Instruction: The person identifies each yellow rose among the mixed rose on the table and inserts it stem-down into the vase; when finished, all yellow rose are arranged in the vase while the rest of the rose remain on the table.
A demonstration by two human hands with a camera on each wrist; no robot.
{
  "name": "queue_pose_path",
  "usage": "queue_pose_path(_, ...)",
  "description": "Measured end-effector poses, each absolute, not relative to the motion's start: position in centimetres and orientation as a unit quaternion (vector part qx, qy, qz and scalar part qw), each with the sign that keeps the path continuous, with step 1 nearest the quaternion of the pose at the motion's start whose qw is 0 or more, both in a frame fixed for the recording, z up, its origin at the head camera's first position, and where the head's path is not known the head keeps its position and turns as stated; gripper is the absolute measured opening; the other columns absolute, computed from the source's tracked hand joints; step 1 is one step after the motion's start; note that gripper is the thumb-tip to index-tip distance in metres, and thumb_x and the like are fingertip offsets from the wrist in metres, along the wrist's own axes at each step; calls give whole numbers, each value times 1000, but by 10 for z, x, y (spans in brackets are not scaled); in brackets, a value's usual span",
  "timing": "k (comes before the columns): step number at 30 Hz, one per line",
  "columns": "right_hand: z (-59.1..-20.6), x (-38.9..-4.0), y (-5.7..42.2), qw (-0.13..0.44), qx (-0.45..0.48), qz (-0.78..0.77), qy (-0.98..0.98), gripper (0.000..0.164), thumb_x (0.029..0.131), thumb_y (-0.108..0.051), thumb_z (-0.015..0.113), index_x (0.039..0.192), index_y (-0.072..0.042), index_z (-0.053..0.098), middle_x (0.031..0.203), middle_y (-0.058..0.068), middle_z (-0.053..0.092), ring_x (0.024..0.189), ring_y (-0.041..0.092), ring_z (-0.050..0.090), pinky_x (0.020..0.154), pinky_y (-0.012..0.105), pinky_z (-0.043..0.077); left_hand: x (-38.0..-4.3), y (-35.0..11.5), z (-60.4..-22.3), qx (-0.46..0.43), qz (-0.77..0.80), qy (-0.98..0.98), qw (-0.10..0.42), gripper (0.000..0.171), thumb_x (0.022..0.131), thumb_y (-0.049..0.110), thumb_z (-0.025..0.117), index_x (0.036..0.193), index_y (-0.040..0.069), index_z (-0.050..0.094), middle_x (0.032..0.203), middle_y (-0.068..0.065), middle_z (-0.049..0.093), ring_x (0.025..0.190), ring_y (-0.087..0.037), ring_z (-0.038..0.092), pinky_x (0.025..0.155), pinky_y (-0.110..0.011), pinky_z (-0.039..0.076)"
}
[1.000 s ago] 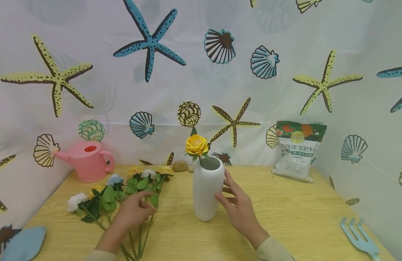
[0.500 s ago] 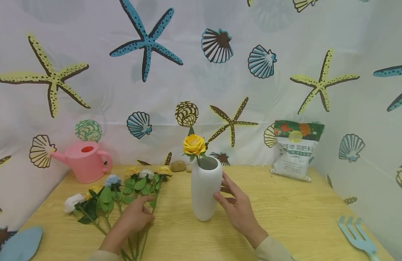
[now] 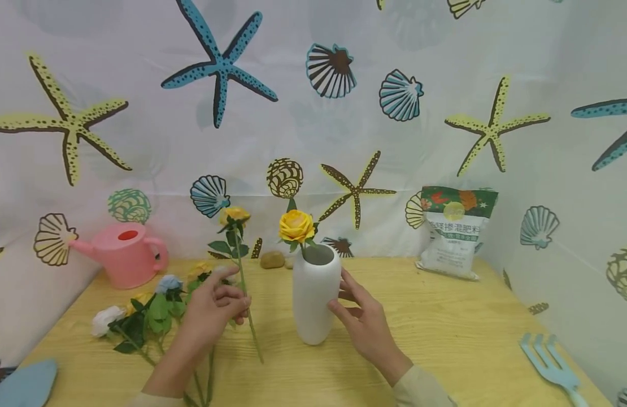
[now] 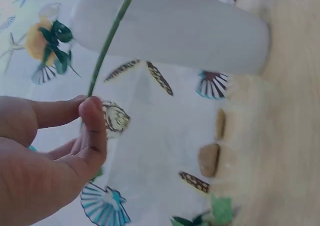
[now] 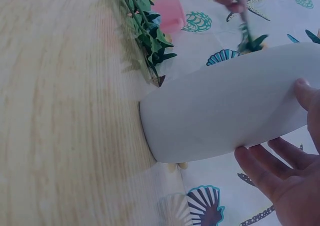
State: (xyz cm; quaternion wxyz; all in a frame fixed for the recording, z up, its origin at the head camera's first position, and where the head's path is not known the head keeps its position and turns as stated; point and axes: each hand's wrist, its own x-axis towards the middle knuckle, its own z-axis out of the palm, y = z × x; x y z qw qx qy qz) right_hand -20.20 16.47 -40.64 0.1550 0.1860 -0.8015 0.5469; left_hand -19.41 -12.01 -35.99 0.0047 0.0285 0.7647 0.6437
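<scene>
In the head view my left hand (image 3: 212, 311) pinches the green stem of a yellow rose (image 3: 235, 215), held upright above the other flowers. The left wrist view shows its bare stem (image 4: 106, 56) between thumb and fingers, the lower end overlapping the vase. My right hand (image 3: 368, 328) holds the side of a tall white vase (image 3: 312, 299), thumb at the front and fingers around the far side. The vase stands upright on the table, as the right wrist view of the vase (image 5: 220, 111) also shows. Another yellow rose (image 3: 296, 226) leans at its rim, stem inside.
More flowers lie at left, among them a white rose (image 3: 107, 320) and a blue one (image 3: 168, 284). A pink watering can (image 3: 125, 257), stones (image 3: 272, 260) and a fertilizer bag (image 3: 456, 234) stand behind. A blue hand fork (image 3: 552, 364) and a blue shovel blade (image 3: 26, 384) flank the table.
My left hand has picked a yellow rose out of the pile and raised it upright, moving slightly toward the vase. The right hand stays on the vase; the head view has shifted slightly right.
</scene>
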Motion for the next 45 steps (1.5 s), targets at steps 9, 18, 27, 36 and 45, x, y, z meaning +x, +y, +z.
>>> queue_pose_path(9, -408, -202, 164, 155, 184, 547, -802, 68, 94, -15, 71, 155, -19, 41, 136, 13, 64, 116, 32, 67, 85, 24, 59, -188, -93, -329, 30, 720, 669, -179, 66, 94, -3, 66, 150, 16, 38, 90, 5, 67, 73, -10, 68, 68, -25, 60)
queue_pose_path(18, -409, -204, 165, 158, 188, 545, -801, 68, 95, -16, 70, 155, -20, 41, 135, 12, 64, 116, 33, 66, 85, 27, 60, -198, -65, -307, 35, 757, 573, -313, 64, 91, -5, 68, 146, 13, 39, 89, -2, 65, 72, -12, 69, 66, -23, 59)
queue_pose_path(27, -409, -204, 165, 154, 185, 546, -802, 68, 95, -16, 70, 156, -21, 40, 134, 12, 64, 116, 33, 67, 85, 23, 59, -211, -45, -300, 84, 754, 526, -385, 64, 91, -10, 67, 145, 5, 36, 93, -3, 63, 76, -10, 66, 69, -20, 58)
queue_pose_path(36, -409, -203, 162, 156, 193, 551, -796, 68, 94, -13, 70, 155, -20, 42, 134, 11, 65, 114, 30, 67, 85, 27, 60, -217, -37, -315, 90, 716, 580, -379, 65, 89, -9, 70, 143, 6, 38, 93, 0, 65, 82, -8, 68, 73, -18, 58)
queue_pose_path(45, -409, -204, 164, 162, 188, 550, -798, 67, 94, -14, 70, 155, -19, 42, 133, 12, 66, 114, 31, 68, 84, 24, 59, -220, -26, -324, 136, 683, 620, -362, 64, 87, -10, 71, 141, 0, 37, 96, -17, 66, 82, -4, 65, 77, -15, 56)
